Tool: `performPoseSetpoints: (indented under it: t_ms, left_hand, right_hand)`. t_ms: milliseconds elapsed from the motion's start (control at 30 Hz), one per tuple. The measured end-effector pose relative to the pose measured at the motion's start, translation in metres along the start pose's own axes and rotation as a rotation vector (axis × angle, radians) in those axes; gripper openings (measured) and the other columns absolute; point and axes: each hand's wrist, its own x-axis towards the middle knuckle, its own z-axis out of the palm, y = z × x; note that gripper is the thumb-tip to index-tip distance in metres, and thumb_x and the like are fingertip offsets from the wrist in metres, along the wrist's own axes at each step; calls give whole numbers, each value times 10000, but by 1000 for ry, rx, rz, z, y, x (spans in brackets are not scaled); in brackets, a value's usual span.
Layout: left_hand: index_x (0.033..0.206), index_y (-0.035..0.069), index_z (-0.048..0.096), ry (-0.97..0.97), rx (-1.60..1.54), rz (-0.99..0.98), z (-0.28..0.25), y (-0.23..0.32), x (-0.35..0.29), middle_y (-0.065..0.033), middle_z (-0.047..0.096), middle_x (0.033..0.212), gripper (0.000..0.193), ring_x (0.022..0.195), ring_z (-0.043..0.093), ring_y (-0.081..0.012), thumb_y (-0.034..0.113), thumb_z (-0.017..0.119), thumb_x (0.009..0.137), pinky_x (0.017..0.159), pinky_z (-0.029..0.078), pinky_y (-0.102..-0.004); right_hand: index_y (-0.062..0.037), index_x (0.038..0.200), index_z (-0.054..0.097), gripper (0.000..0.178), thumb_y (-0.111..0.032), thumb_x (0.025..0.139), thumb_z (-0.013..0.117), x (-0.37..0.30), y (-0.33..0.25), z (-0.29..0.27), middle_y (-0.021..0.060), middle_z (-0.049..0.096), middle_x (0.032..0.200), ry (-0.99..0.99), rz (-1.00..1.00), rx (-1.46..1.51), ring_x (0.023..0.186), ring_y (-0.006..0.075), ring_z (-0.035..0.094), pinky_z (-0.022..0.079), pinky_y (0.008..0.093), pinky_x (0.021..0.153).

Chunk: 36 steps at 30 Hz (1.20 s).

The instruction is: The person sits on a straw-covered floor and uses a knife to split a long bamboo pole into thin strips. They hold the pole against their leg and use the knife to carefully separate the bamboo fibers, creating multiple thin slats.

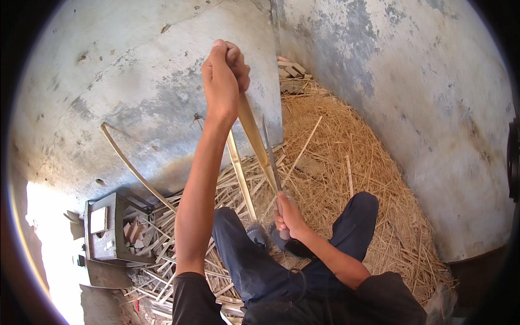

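High in front of me, my left hand is closed around the upper end of a bamboo strip. The strip slants down to my right hand, where its lower part meets the blade of a long, narrow knife. My right hand grips this knife near its handle, with the blade pointing up and away. A second pale bamboo strip runs down beside the first toward my feet. My left forearm hides its upper end, so I cannot tell whether that hand holds it too.
Loose shavings and split strips cover the floor around my shoes. A dark wooden box with scraps stands at the left. One bent strip leans on the stained wall. Bricks lie in the far corner.
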Motion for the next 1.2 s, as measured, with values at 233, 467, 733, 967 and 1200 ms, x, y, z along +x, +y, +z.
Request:
performPoseSetpoints:
  t_ms: [233,467,733,967,1200]
  left_hand:
    - [790,149,370,-2,5,-32,3,-1,2,39,274,637,383,524,205,-84,348,385,1117,484,175,-300]
    - [788,149,371,25,7,-34,2,0,7,39,271,634,376,521,207,-84,340,388,1112,483,179,-300]
    - [787,147,384,55,50,-6,-2,-4,7,40,291,628,387,508,224,-77,351,375,1117,472,187,-296]
    - [795,145,387,56,49,-2,-1,-6,9,41,292,628,383,511,224,-77,356,378,1115,475,183,-293]
    - [803,142,391,56,46,-3,-9,-2,6,36,283,633,368,525,224,-83,350,393,1108,483,185,-295]
  right_hand:
    - [-105,910,468,518,-592,1084,440,-14,-49,35,-16,369,531,-97,-73,30,370,96,325,293,276,366]
    - [-105,901,464,521,-590,1088,435,21,-2,-15,-17,369,538,-2,53,-66,383,99,344,306,268,386]
    - [-105,911,460,523,-596,1089,434,11,-43,27,-24,368,544,-71,-49,-21,383,95,342,316,266,395]
    - [-102,890,461,526,-586,1092,439,36,11,-10,-22,367,572,-27,-124,-119,394,93,329,309,275,390]
    - [-105,841,458,544,-593,1083,456,47,47,-43,-25,338,563,102,169,-39,420,98,345,301,278,393]
